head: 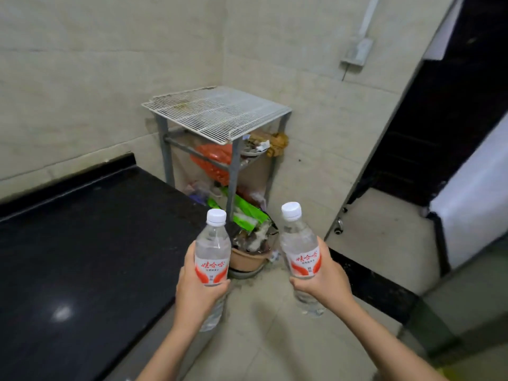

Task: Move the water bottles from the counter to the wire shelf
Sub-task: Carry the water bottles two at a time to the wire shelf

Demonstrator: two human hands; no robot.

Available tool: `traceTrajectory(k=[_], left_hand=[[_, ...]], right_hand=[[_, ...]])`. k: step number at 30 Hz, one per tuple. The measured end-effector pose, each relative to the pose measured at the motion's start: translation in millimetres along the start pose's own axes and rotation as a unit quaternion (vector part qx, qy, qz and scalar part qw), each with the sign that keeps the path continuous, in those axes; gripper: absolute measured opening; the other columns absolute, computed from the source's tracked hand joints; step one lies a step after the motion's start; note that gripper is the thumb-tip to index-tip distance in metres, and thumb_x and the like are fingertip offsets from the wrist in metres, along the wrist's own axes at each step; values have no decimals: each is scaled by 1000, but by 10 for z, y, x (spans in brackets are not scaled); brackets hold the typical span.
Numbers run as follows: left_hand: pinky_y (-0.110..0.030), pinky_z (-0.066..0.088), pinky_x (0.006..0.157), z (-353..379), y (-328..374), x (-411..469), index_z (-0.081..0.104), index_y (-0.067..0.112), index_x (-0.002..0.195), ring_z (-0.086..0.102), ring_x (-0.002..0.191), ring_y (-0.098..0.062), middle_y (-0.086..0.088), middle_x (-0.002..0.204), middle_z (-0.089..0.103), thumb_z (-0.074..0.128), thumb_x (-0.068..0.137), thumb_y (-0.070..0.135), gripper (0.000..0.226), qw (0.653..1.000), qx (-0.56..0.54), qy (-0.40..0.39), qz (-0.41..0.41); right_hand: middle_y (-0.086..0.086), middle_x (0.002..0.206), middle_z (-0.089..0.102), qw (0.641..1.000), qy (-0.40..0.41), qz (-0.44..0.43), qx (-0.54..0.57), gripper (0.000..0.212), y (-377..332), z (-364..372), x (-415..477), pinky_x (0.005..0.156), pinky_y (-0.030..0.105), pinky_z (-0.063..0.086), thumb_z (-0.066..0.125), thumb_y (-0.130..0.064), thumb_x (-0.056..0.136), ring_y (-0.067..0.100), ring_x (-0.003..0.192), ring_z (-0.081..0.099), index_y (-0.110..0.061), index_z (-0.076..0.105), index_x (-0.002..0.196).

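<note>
Bottles in both hands, seen from the head camera, the only view I have. My left hand (196,284) is wrapped around the left bottle (212,257) at the label, fingers closed across the front and thumb behind; my right hand (323,276) clasps the right bottle (301,251) the same way, low on the label. Both are off the counter (82,243), held upright in the air, the right one tilted slightly, caps on. The shelf (220,114) stands ahead in the corner, well apart from my hands, its wire top bare.

I judge both bottles full, so fairly heavy for one hand, and thin-walled: they will dent if I squeeze hard. The label band gives better friction than the smooth plastic, so this mid-body hold seems right.

The wire grid is the worry. A narrow base may rock between the wires, so I would set each down level and let go only once it stands firm.
</note>
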State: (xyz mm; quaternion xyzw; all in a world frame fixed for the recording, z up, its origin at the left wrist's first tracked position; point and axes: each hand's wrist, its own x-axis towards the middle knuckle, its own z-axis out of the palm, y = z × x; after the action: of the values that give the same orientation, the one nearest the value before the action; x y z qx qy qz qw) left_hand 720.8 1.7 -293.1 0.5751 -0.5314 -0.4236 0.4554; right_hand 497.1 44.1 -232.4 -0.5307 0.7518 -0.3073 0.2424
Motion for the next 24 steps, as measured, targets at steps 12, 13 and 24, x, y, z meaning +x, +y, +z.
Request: traceTrajectory(k=[12,13,24], left_hand=[[-37,50,83,1715,323,1017,37,37,127,63,98,-22,3,110,63,67,51,21,83,995,40,-88,25],[-35,49,82,1845,403,1098,38,34,127,62,99,-21,3,111,63,67,50,21,84,995,39,-83,32],[-14,41,76,2824,1374,1962,34,63,102,53,86,25,27,105,55,75,43,26,82,995,-38,32,80]], right_hand=[[-12,86,62,993,63,98,8,80,1070,-822,1158,76,34,50,76,-19,60,20,86,61,-34,37,128],[-12,86,63,994,62,92,10,81,1144,-905,1323,76,34,50,76,-20,60,20,86,62,-35,36,128],[-16,98,64,995,-7,-63,76,81,1100,-1633,3081,83,36,51,74,-32,48,12,91,62,-68,27,104]])
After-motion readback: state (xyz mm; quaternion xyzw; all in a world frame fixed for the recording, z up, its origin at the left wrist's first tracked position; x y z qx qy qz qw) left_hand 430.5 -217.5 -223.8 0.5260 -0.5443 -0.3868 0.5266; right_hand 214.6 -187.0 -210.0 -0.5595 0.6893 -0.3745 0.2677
